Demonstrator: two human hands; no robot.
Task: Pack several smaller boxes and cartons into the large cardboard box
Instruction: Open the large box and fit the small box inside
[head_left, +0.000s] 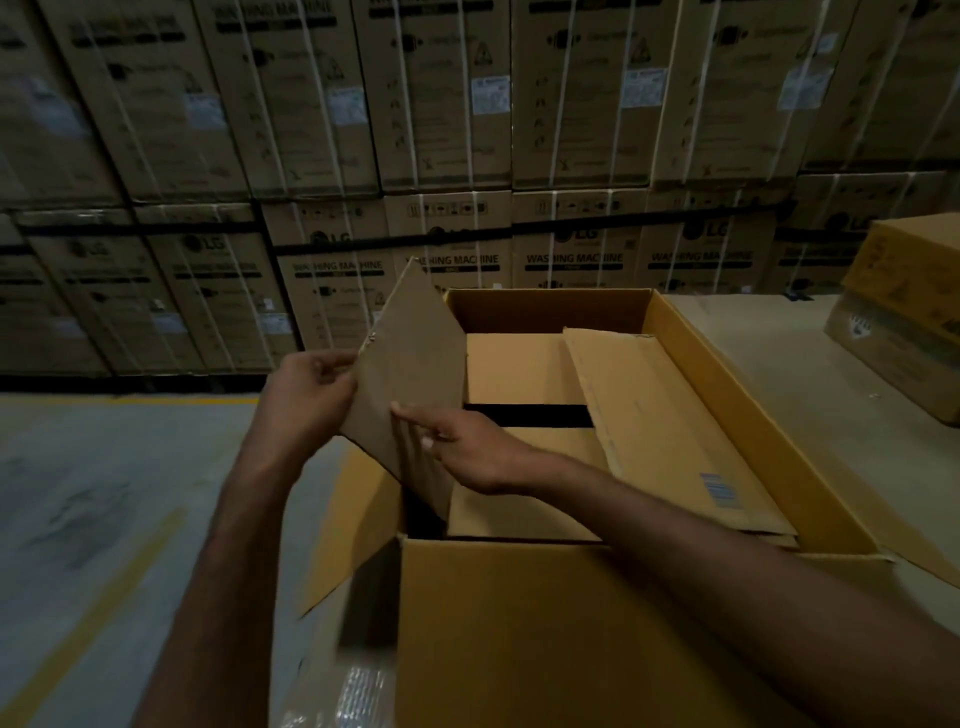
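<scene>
Large cardboard box (571, 623) cut by bottom edge, print on stacked cartons (447, 104) blurred

The stacked cartons (574, 244) along the back wall carry the brand "LG" with a round logo and, below it, "WASHING MACHINE" in bold capitals. A row of handling symbols runs above. Their white labels (491, 96) are too blurred to read, as is the blue sticker (719, 491) on the flat carton (675, 415).

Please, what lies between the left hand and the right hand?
In the head view, a flat cardboard piece stands tilted between the left hand and the right hand; both hold it.
</scene>
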